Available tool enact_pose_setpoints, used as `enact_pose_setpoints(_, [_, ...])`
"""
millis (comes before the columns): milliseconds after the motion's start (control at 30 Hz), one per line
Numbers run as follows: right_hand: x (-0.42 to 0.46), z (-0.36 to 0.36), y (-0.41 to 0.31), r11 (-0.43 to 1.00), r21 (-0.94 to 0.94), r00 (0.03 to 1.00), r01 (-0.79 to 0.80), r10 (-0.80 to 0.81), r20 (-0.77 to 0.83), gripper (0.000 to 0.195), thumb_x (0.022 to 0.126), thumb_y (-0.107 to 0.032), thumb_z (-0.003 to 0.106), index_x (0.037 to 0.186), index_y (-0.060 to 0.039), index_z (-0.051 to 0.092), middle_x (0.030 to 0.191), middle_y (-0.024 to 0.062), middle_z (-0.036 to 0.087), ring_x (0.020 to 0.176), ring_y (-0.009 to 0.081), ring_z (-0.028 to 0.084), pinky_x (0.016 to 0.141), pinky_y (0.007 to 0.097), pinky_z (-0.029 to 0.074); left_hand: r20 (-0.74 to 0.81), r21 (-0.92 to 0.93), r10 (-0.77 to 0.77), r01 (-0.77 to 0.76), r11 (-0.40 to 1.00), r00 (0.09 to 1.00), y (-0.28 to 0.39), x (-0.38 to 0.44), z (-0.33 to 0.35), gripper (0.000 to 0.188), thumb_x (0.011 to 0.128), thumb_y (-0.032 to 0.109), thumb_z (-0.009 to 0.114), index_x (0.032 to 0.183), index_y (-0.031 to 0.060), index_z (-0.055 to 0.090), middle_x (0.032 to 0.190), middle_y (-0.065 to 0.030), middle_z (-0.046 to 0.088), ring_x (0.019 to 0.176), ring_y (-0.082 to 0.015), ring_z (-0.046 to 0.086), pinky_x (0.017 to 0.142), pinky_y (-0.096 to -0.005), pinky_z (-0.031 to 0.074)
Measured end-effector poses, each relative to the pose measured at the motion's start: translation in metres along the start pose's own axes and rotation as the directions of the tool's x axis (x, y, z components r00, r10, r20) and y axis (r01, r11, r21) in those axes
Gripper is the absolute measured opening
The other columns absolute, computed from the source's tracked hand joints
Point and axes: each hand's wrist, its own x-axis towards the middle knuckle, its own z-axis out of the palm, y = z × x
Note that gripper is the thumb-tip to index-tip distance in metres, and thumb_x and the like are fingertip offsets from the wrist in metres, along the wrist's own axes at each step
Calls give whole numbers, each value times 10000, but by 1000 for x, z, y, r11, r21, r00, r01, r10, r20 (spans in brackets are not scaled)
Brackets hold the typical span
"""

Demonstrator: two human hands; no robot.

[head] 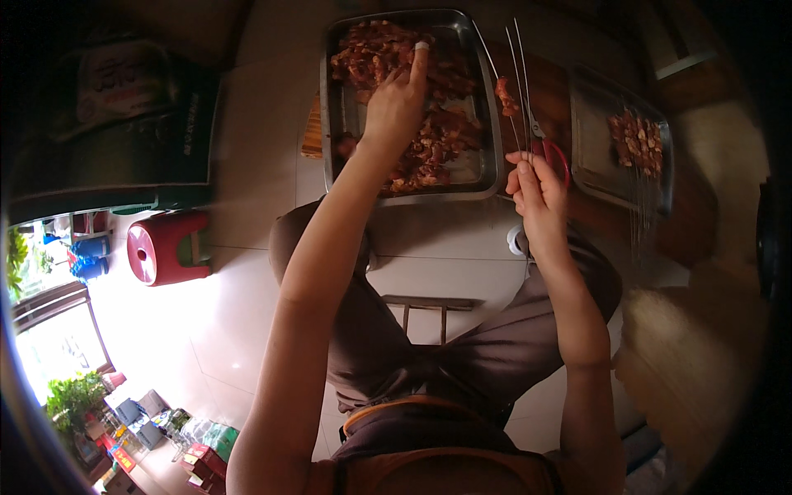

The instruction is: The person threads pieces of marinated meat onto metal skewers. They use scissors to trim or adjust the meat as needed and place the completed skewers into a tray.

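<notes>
My left hand (399, 102) reaches over a deep metal tray (495, 167) of raw, marinated meat pieces (442, 148). Its index finger, with a white covering on the tip, points across the meat; the other fingers are bent and their undersides hidden, so I cannot tell whether they grip a piece. Right of that tray, my right hand (537, 185) pinches several thin metal skewers (520, 68) near their lower ends. One skewer carries a chunk of meat (506, 98); the others look bare. Scissors with red handles (560, 162) lie just behind the right hand, partly covered by it.
A second metal tray (594, 176) at the right holds several skewers loaded with meat (640, 142), their ends overhanging its near edge. Wooden board slats (312, 127) show left of the big tray. A red plastic stool (167, 247) and a dark printed carton (124, 124) stand left.
</notes>
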Motion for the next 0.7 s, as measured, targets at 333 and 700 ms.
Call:
enact_pose_setpoints(333, [-3, -4, -6, 996, 72, 999, -45, 45, 8, 193, 991, -198, 471, 1057, -82, 611, 691, -51, 487, 550, 2, 336, 465, 166, 252, 225, -205, -301, 347, 915, 927, -26, -27, -58, 719, 760, 8, 634, 1412, 137, 361, 813, -87, 688, 764, -261, 684, 685, -375, 531])
enact_pose_setpoints(700, [-4, 9, 0, 992, 54, 992, -117, 114, 62, 245, 994, -203, 464, 1147, -64, 596, 697, -25, 533, 501, -3, 291, 439, 165, 220, 347, 37, -252, 255, 966, 903, -4, -30, -36, 742, 749, -36, 559, 1424, 156, 316, 851, -221, 631, 719, -409, 629, 626, -495, 505])
